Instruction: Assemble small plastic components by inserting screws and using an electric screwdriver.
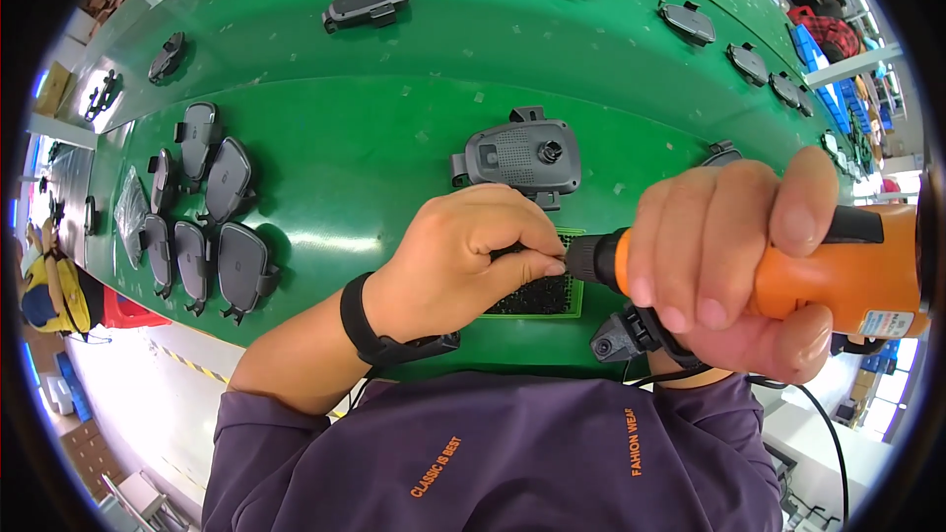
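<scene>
My right hand point(724, 246) is wrapped round an orange electric screwdriver point(838, 266), which lies level with its black nose to the left. At that nose, my left hand point(483, 241) pinches thumb and forefinger together; whatever is between the fingertips is too small to make out. Under the left hand sits a shallow green tray point(576, 300) of small black pieces that look like screws. Just beyond lies a grey phone holder point(527, 158), back side up, with a round black stud and side clamps. A black strap circles my left wrist.
Several more phone holders point(241, 266) cluster on the green table point(345, 148) at the left. Others, such as a far phone holder point(370, 2), are spread along the back and right. A clear plastic bag point(130, 217) lies by the left cluster. A black cable point(828, 414) hangs at the right.
</scene>
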Tool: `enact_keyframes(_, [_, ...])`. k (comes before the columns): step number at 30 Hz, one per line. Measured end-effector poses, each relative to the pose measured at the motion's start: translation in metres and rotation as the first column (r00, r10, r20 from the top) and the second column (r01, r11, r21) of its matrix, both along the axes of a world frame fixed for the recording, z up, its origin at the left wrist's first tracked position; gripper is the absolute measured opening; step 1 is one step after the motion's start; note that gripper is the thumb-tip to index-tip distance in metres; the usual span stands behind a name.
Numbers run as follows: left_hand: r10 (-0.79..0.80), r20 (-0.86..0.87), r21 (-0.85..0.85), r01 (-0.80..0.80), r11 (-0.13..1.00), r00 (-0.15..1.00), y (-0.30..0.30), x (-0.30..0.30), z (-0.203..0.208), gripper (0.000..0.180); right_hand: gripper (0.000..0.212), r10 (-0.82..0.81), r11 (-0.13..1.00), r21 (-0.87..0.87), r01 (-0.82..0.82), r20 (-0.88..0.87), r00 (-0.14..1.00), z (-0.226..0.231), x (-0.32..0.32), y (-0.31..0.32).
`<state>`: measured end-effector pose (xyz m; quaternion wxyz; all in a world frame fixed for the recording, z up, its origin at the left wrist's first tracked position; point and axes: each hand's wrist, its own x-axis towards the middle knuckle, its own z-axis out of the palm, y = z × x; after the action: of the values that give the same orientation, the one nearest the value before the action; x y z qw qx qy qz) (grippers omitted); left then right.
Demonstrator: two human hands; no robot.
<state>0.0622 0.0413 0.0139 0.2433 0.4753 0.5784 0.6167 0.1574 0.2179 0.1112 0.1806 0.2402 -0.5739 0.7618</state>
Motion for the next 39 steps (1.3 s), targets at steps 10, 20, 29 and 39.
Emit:
enact_keyframes(10, [0.31, -0.604, -0.064, -0.433, 0.899, 0.734, 0.004, -0.015, 0.005, 0.04, 0.035, -0.409, 0.913, 0.0, 0.409, 0.024, 0.912, -0.017, -0.052, 0.042])
enact_keyframes(20, [0.267, -0.502, -0.165, -0.394, 0.904, 0.823, 0.005, -0.015, -0.001, 0.039, 0.033, -0.453, 0.89, 0.101, 0.444, 0.1, 0.886, -0.037, -0.071, 0.04])
enact_keyframes(29, [0.272, -0.484, -0.164, -0.391, 0.905, 0.832, 0.005, -0.017, -0.005, 0.037, 0.026, -0.44, 0.897, 0.108, 0.428, 0.152, 0.885, -0.043, -0.074, 0.036])
enact_keyframes(39, [0.259, -0.473, -0.172, -0.377, 0.91, 0.842, 0.007, -0.018, -0.003, 0.036, 0.026, -0.427, 0.904, 0.069, 0.422, 0.195, 0.883, -0.045, -0.074, 0.034])
